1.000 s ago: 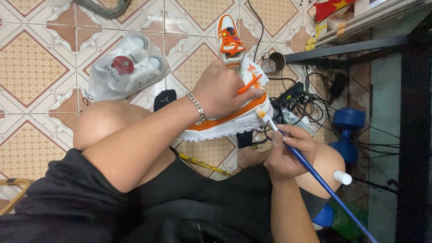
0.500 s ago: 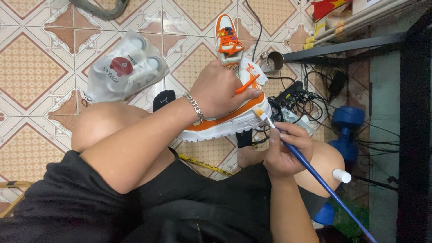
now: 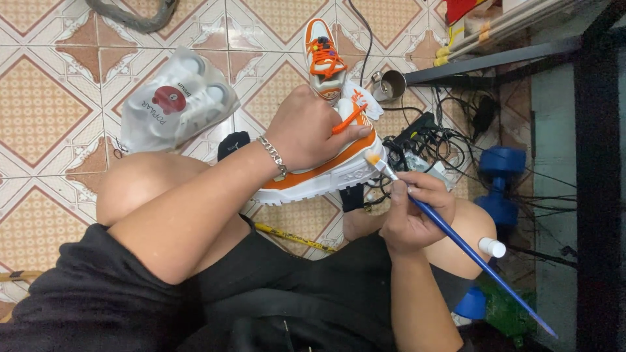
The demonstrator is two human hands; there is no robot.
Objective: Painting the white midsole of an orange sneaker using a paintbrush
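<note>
Left grip on sneaker above patterned tile floor.

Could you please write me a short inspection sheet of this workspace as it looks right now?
Surface: patterned tile floor; the person sits on it.
Job's things: white and orange sneaker held up; blue-handled paintbrush, bristles at the sole's edge.
Clutter: second sneaker, plastic bag, metal cup, blue dumbbell, small white bottle, yellow stick.
Hands: left hand grips the sneaker; right hand holds the paintbrush.
Cables: black tangle beside the sneaker.
Surroundings: dark shelf frame on the right.
</note>
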